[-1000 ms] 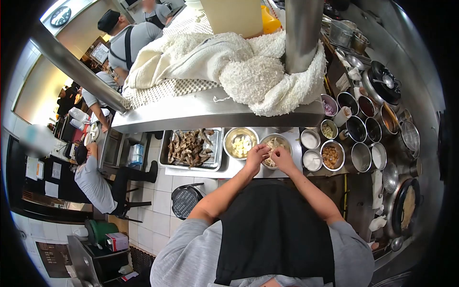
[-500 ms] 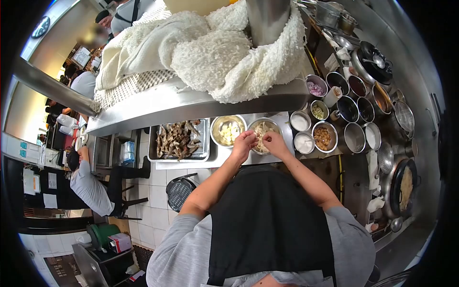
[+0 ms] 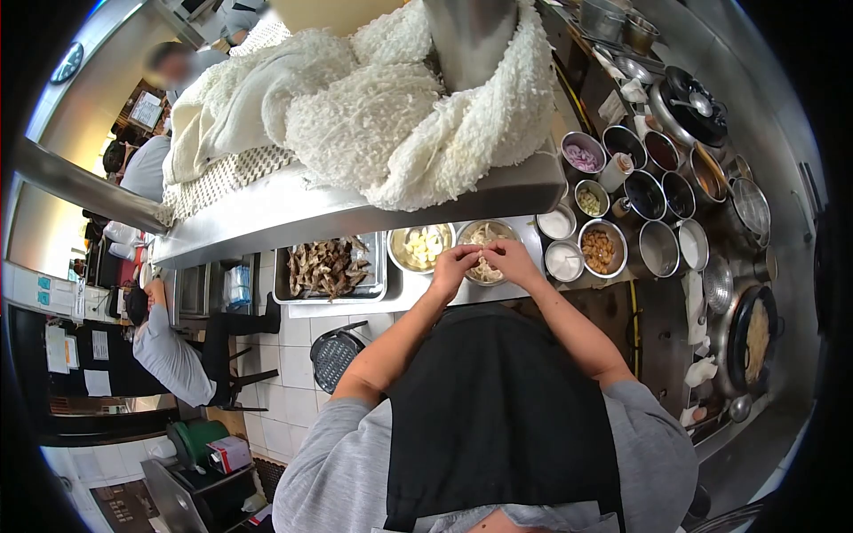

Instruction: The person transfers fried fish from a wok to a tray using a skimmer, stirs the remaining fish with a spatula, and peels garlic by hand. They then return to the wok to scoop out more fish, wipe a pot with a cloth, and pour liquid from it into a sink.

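Note:
My left hand [image 3: 456,266] and my right hand [image 3: 513,261] meet above a metal bowl of pale strips [image 3: 486,233]. Fingers on both hands are pinched together, and whatever they hold is too small to name. Just left of that bowl stands another metal bowl with pale yellow pieces [image 3: 421,247]. A metal tray [image 3: 384,282] farther left carries a heap of brown, shrimp-like pieces [image 3: 325,267].
A steel shelf [image 3: 355,209] with white towels [image 3: 364,115] hangs over the counter. Several metal containers stand to the right, one with brown chunks [image 3: 601,250]. A wok [image 3: 753,338] is far right. One person [image 3: 173,355] sits at left; others are at upper left.
My hands have come together over the bowl; they were slightly apart before. The camera view has shifted a little. At upper left, a person's head appears larger and lower.

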